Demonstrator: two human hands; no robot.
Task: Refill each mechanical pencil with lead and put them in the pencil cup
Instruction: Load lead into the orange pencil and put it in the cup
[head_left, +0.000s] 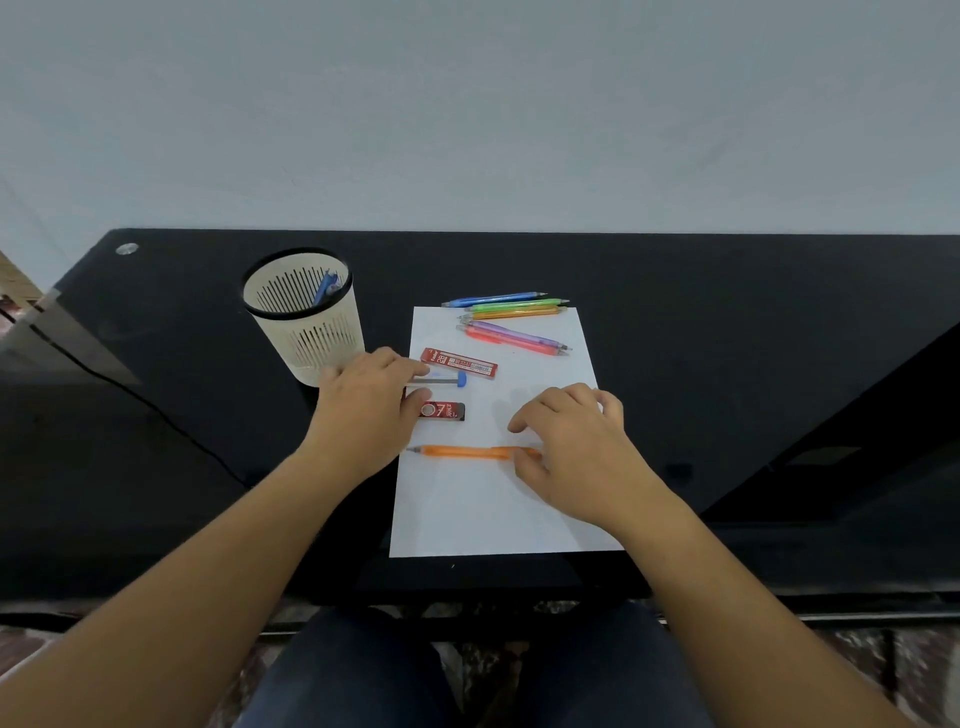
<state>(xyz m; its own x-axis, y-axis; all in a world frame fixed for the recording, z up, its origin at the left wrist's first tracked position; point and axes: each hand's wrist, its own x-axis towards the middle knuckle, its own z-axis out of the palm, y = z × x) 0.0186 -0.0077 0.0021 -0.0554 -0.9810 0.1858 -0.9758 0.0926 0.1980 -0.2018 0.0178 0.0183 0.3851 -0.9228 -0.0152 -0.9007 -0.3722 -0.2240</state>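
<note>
An orange mechanical pencil (462, 452) lies across the white paper (493, 514), tip pointing left. My right hand (576, 452) hovers over its back end; the thumb touches the pencil and the other fingers are loosely bent above the sheet. My left hand (363, 410) pinches the left end of a clear lead tube with a blue cap (441, 381) between index finger and thumb. A small red lead case (442, 411) lies just under that thumb, and a longer red lead case (460, 363) lies above the tube. The slotted beige pencil cup (311, 332) holds a blue pencil (326, 287).
Several more mechanical pencils lie at the paper's far edge: blue (493, 299), green (517, 304), yellow-orange (519, 312), purple (511, 334) and red (506, 341). The black glass desk (727, 338) ends at a pale wall. A dark cable (130, 397) runs across its left side.
</note>
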